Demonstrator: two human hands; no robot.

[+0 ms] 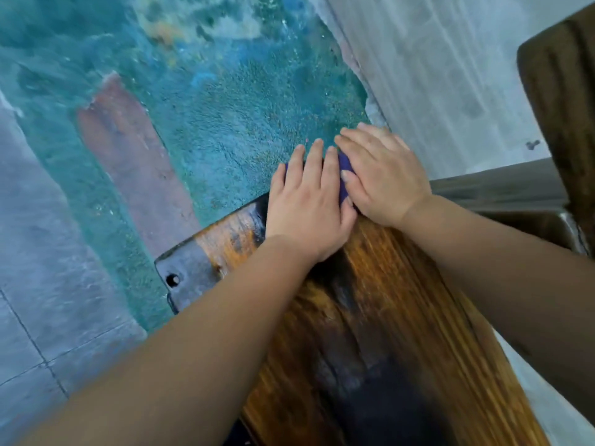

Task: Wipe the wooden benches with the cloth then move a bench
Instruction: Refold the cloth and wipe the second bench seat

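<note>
Long brown varnished wooden bench (386, 317) above a teal-painted floor (209, 107), with the left hand (306, 201) and right hand (383, 175) flat, fingers extended, pressing a small dark-blue cloth (345, 175) on the bench's far end.

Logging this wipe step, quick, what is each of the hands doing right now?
Left hand: open, straight fingers pressing the purple cloth at the bench end.
Right hand: open, flat on the same cloth.

One head-worn view — looking steeply down, close over the bench (370, 300) end; floor (193, 107) beyond.
</note>
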